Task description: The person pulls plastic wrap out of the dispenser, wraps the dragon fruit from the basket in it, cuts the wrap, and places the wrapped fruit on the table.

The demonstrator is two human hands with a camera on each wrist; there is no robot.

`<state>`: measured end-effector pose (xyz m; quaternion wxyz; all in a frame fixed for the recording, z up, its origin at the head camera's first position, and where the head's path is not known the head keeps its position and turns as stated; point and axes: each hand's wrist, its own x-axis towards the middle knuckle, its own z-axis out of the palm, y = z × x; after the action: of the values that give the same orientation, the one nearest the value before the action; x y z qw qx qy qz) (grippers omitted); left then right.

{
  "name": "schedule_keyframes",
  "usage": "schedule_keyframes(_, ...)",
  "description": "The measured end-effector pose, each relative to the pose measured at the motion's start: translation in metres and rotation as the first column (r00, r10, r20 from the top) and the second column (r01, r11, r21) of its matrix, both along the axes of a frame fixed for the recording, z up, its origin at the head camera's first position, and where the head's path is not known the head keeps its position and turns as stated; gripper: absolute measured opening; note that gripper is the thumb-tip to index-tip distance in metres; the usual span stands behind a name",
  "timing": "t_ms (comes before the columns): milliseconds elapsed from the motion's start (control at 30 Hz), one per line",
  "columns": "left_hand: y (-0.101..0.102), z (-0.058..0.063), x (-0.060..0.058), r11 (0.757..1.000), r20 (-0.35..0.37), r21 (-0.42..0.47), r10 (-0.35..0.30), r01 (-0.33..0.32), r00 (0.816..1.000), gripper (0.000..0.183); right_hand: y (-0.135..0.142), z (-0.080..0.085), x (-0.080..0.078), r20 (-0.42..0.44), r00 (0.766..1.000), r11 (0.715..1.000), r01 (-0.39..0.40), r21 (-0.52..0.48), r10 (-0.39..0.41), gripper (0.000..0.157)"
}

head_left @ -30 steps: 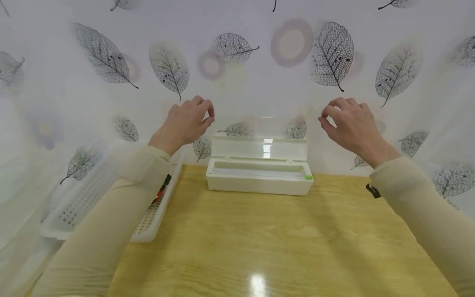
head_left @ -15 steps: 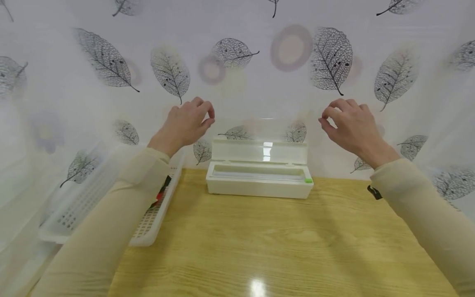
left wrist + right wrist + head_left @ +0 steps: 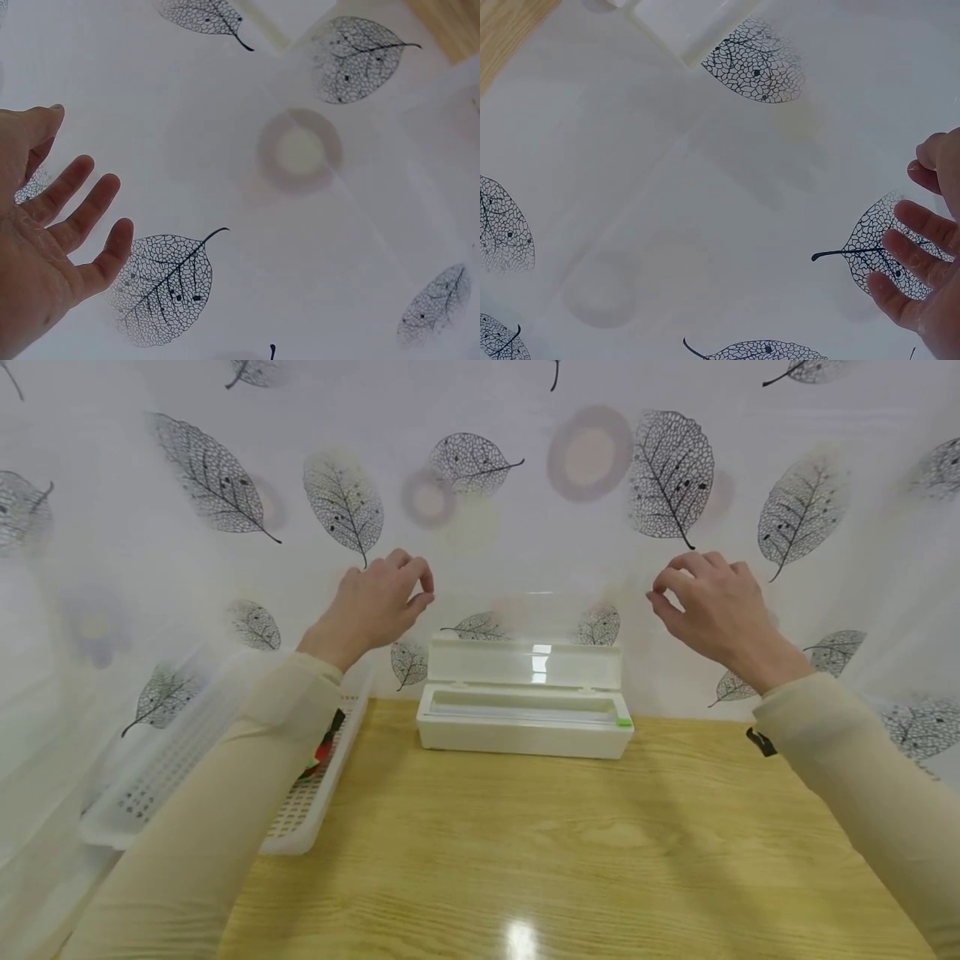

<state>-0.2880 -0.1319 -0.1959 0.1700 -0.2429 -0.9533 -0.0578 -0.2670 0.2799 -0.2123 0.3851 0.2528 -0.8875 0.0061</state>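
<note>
Both hands are raised at about the same height above the white cling film dispenser [image 3: 517,739], one to each side. Its lid [image 3: 480,664] stands up at the back, and a green cutter tab [image 3: 624,722] sits at its right end. My left hand [image 3: 375,602] pinches with thumb and index finger; so does my right hand [image 3: 716,606]. Clear cling film [image 3: 540,592] spans between them, nearly invisible, showing as a thin glint line. In the wrist views the other fingers of the left hand [image 3: 56,232] and right hand [image 3: 930,247] are loosely spread.
A white perforated basket [image 3: 311,827] stands on the left, partly behind the left sleeve [image 3: 225,810], with a red and black item [image 3: 324,752] inside. A leaf-print curtain [image 3: 510,543] hangs behind the wooden table [image 3: 525,843]. A small black piece [image 3: 761,742] shows beside the right sleeve.
The right hand has shifted slightly up and to the right, and the glint on the film sits a little higher. The left hand stays almost still; the dispenser has not moved.
</note>
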Motion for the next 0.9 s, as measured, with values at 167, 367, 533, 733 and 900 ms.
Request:
schedule_keyframes(167,0.000,0.003,-0.001,1.000,0.002,0.003,-0.001,0.001,1.000,0.021,0.001,0.003,0.000,0.003,1.000,1.000,0.012,-0.001,-0.012,0.007)
schedule_keyframes(367,0.002,0.007,-0.001,1.000,-0.004,0.002,-0.003,0.003,1.000,0.022,0.003,0.005,0.000,-0.001,1.000,1.000,0.029,-0.006,-0.029,0.008)
schedule_keyframes(533,0.003,0.010,-0.001,1.000,-0.002,0.015,-0.008,0.008,1.000,0.022,0.005,0.006,0.001,0.000,0.999,0.999,0.033,-0.012,-0.033,0.008)
schedule_keyframes(733,0.003,0.012,-0.001,1.000,-0.004,0.018,-0.004,0.004,1.000,0.023,0.004,0.007,0.001,0.009,0.999,0.999,0.047,-0.012,-0.047,0.008)
schedule_keyframes(900,0.002,0.012,-0.002,1.000,-0.001,0.013,-0.005,0.005,1.000,0.023,0.004,0.009,0.001,0.026,0.998,0.999,0.052,-0.006,-0.052,0.009)
